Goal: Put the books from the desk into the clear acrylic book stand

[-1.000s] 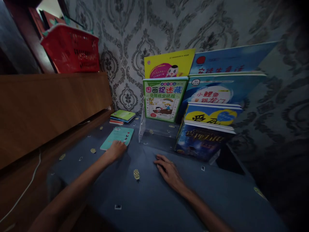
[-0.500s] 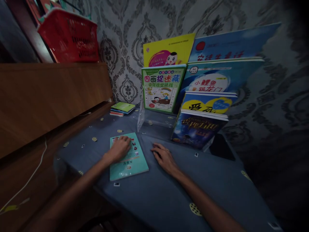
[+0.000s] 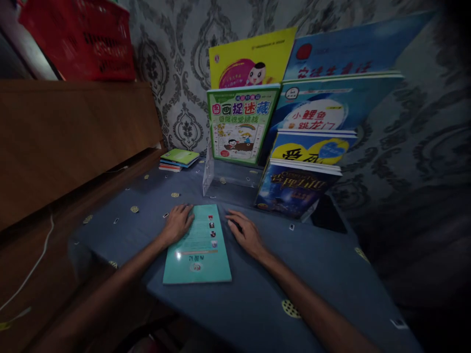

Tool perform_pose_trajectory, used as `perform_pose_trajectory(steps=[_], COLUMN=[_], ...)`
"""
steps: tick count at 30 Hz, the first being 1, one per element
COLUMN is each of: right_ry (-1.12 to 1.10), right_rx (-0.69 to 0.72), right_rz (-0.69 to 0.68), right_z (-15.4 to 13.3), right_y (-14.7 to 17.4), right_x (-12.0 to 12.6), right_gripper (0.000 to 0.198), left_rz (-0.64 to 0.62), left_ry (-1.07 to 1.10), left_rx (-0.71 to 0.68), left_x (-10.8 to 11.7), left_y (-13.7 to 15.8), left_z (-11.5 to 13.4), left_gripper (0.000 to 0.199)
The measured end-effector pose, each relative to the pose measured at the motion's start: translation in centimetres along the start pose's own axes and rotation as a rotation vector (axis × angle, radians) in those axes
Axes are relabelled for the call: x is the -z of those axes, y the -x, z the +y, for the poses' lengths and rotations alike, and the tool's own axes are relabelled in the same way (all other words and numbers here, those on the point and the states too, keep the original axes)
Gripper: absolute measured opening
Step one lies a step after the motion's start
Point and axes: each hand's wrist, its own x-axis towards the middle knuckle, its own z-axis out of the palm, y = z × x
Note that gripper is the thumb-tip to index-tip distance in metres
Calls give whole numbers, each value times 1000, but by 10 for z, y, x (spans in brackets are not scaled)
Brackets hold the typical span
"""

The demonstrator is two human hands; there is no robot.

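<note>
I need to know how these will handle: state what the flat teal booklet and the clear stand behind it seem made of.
Flat teal booklet under the left hand: apparently paper with a glossy cover, since a small light glint shows near its lower edge. Clear stand: probably acrylic or similar rigid plastic, transparent with bright edges; glass cannot be ruled out.

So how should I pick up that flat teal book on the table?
The teal book lies flat on the blue cloth, so nothing sticks up to grab. Its near edge, towards you, looks free of both the left hand and the right hand. Probably slide fingers under that edge from the front, thumb on top.
</note>
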Motion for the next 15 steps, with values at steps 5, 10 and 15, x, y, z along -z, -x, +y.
perform_pose_trajectory(steps=[5, 10, 15], right_ry=[-28, 159, 307], right_rx=[-49, -92, -68], right_rz=[57, -47, -76], right_z=[9, 10, -2], right_y=[0, 13, 18], right_x=[6, 18, 22], right_gripper=[32, 32, 35], left_rz=[-47, -47, -118], left_ry=[274, 777, 1344], left_rx=[-108, -15, 393], left_x=[-19, -21, 9], left_y=[-1, -15, -29], left_z=[46, 59, 47], left_gripper=[45, 50, 45])
